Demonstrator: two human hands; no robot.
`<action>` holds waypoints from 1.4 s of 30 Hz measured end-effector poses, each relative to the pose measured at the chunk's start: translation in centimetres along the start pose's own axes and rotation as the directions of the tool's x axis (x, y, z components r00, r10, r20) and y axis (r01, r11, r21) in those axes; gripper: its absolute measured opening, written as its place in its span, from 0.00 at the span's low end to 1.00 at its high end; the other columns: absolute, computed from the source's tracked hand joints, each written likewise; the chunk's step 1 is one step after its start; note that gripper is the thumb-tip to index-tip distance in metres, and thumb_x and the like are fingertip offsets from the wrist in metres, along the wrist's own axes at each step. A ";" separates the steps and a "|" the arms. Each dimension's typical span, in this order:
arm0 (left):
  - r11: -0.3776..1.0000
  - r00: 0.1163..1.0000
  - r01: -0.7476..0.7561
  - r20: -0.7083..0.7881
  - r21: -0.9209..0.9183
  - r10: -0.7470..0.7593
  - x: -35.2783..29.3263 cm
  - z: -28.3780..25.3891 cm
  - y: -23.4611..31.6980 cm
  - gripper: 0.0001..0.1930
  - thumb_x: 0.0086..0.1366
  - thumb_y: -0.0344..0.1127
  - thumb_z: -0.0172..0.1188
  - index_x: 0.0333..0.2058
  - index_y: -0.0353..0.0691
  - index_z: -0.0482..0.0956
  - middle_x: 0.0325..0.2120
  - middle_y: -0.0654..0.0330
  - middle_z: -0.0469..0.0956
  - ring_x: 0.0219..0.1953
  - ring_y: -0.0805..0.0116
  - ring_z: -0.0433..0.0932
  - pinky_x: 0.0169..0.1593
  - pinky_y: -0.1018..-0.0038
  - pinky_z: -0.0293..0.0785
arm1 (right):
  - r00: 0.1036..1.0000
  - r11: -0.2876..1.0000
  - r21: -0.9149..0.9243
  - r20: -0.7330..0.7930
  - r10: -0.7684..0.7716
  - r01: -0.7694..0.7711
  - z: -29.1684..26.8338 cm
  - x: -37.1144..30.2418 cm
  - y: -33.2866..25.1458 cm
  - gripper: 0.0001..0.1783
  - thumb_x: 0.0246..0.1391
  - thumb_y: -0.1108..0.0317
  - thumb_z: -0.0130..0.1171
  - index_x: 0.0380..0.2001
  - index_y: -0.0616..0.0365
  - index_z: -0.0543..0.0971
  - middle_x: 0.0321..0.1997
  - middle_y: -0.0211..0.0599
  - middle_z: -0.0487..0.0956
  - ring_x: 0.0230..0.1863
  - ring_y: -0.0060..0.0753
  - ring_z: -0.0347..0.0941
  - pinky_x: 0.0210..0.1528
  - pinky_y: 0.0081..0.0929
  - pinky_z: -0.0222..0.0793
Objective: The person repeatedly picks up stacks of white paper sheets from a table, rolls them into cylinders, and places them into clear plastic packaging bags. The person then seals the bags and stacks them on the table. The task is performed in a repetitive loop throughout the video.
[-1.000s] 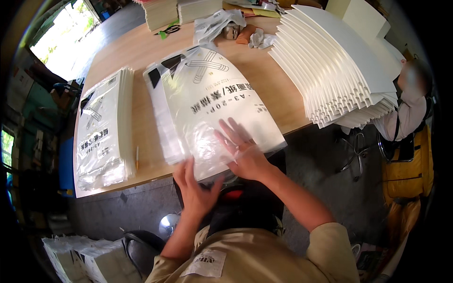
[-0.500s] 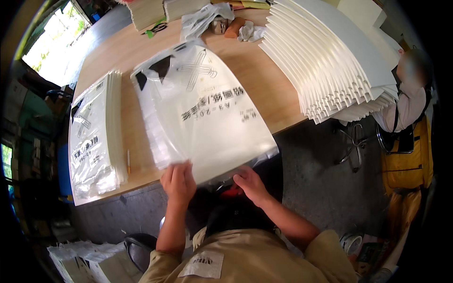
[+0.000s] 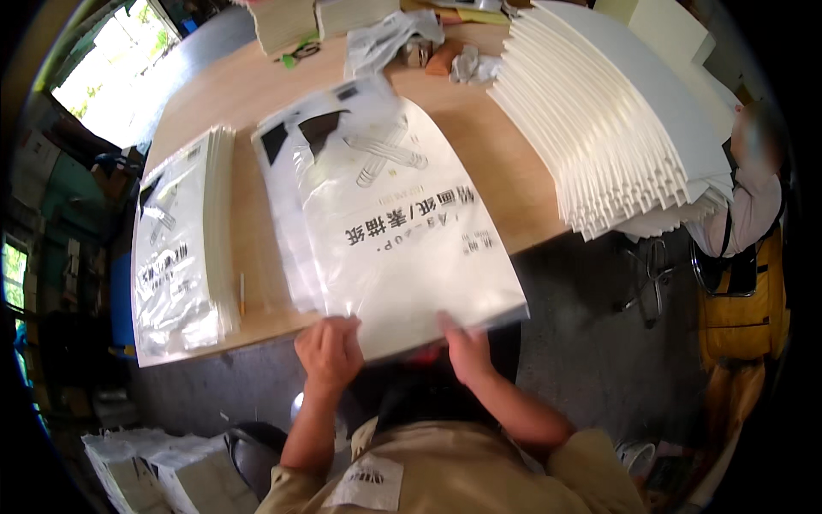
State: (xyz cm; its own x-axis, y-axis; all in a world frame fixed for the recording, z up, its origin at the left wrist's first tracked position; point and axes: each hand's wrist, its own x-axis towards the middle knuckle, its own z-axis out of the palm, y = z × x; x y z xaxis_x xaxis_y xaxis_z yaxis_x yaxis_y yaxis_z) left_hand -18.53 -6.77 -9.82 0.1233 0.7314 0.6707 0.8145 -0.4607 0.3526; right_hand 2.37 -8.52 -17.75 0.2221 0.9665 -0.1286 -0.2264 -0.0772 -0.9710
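In front of me a clear plastic bag (image 3: 295,231) with a printed pencil design holds a stack of white paper (image 3: 419,295). Its near edge juts past the table's front edge. My left hand (image 3: 330,353) is closed at the bag's near left edge, fingers curled on the plastic. At the near edge, right of the middle, my right hand (image 3: 469,353) grips the bagged paper. Its thumb lies on top; the other fingers are hidden underneath, and the thumb is blurred. To the left lies a pile of similar filled bags (image 3: 175,257).
On the right is a tall fanned pile of white paper sheets (image 3: 591,128). Scissors (image 3: 301,53) with green handles and a crumpled plastic bag (image 3: 377,41) lie farther back. A pencil-like stick (image 3: 242,294) is beside the left pile. A person (image 3: 745,193) sits at the right.
My right hand has moved from just below the near edge onto it, thumb now on top. The bagged paper has swung slightly and lies flatter. My left hand keeps its hold.
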 end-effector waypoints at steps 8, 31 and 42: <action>0.996 0.960 -0.073 0.274 0.049 0.057 4.7 1.2 3.6 0.08 0.57 0.32 0.66 0.35 0.44 0.79 0.28 0.62 0.78 0.26 0.61 0.78 0.32 0.66 0.75 | 0.954 0.944 0.207 0.213 0.212 -0.256 0.5 0.2 -4.2 0.13 0.64 0.69 0.55 0.48 0.66 0.72 0.35 0.41 0.81 0.24 0.30 0.81 0.21 0.19 0.72; 0.997 0.948 -0.072 0.311 0.019 0.063 5.4 1.8 4.5 0.07 0.58 0.33 0.66 0.35 0.43 0.80 0.28 0.64 0.78 0.25 0.61 0.79 0.27 0.69 0.74 | 0.933 0.954 -0.052 0.198 0.301 -0.297 -4.4 -0.5 -2.8 0.20 0.66 0.56 0.56 0.31 0.65 0.80 0.26 0.42 0.83 0.18 0.24 0.75 0.18 0.19 0.65; 0.987 0.899 -0.147 0.407 -0.065 0.161 4.1 4.5 4.6 0.05 0.59 0.32 0.66 0.32 0.43 0.78 0.25 0.63 0.76 0.22 0.60 0.78 0.26 0.69 0.74 | 0.957 0.943 0.178 0.113 0.266 -0.283 -3.3 -4.6 -4.4 0.10 0.61 0.69 0.61 0.42 0.64 0.80 0.33 0.37 0.83 0.22 0.19 0.74 0.21 0.16 0.66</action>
State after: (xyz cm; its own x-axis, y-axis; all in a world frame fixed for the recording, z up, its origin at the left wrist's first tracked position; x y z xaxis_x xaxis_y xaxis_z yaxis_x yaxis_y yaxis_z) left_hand -11.69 -3.61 -8.34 0.4727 0.7881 0.3942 0.7487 -0.5951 0.2920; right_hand 5.50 -13.41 -13.59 0.0453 0.9324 -0.3584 -0.4449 -0.3024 -0.8430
